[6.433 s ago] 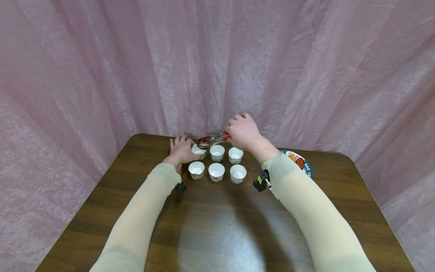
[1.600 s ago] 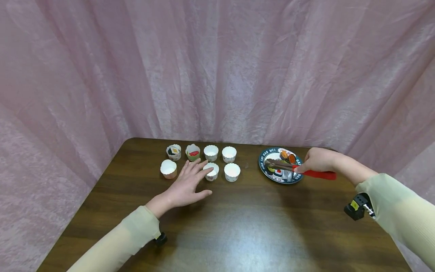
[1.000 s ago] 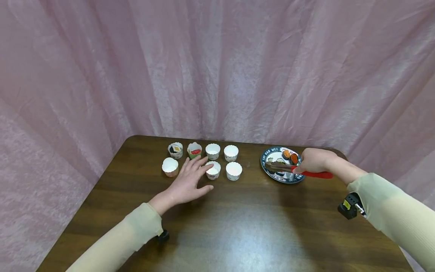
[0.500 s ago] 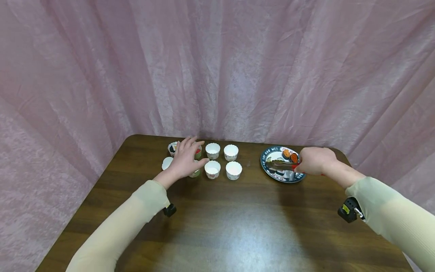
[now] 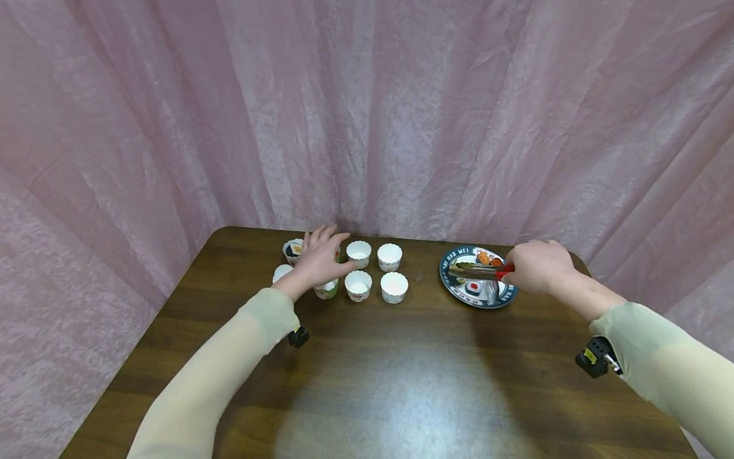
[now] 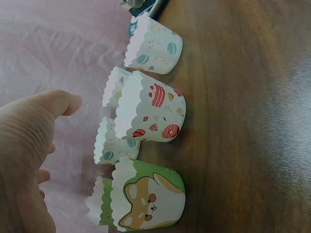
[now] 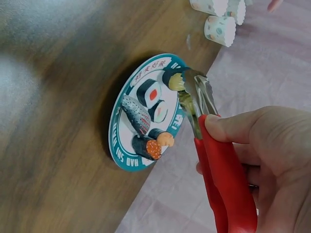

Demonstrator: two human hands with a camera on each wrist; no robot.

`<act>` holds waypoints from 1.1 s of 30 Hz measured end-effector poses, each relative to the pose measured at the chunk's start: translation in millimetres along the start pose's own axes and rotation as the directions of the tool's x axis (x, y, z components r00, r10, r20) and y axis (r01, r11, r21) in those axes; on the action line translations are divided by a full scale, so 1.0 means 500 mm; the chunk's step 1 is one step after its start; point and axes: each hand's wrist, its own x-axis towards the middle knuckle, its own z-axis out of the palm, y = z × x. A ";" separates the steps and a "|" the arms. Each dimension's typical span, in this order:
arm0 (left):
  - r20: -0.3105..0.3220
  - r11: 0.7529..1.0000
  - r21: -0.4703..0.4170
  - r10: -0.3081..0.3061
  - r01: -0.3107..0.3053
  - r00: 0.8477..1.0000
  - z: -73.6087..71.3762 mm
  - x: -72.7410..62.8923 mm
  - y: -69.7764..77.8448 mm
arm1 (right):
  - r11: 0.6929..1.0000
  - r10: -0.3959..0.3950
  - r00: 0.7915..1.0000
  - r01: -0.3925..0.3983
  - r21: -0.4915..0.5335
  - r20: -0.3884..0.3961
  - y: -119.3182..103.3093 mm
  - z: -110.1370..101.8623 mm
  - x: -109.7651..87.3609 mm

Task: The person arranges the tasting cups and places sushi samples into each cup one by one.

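Work on the glossy wood-grained surface [image 5: 373, 347], centred over the round, teal-rimmed plate [image 7: 115, 138]. Right hand [image 7: 279, 145]: grasping the tongs [image 7: 218, 160] by smooth red handles. Left hand [image 5: 318, 261]: released, near the scalloped, printed cups [image 6: 153, 104]. Align the shiny metal tips with the dark, yellow-green-centred roll [image 7: 175, 80] near the plate's rim — squeeze evenly. Whether they clasp it is unclear — verify before lifting.

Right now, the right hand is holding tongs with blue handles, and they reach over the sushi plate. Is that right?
Not quite: the handles are red, not blue, as the right wrist view shows. The right hand does hold the tongs, reaching over the sushi plate.
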 end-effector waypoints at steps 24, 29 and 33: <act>0.096 0.992 0.096 -0.091 0.082 0.991 0.047 0.083 -0.017 | 0.924 -0.261 0.893 0.120 -0.364 -0.368 0.004 -0.021 -0.005; 0.085 0.987 0.127 -0.112 0.101 0.990 0.055 0.091 -0.022 | 0.910 -0.317 0.851 0.149 -0.386 -0.419 -0.028 -0.029 0.016; 0.092 0.986 0.123 -0.127 0.116 0.988 0.063 0.093 -0.024 | 0.900 -0.365 0.814 0.184 -0.394 -0.451 -0.059 -0.025 0.038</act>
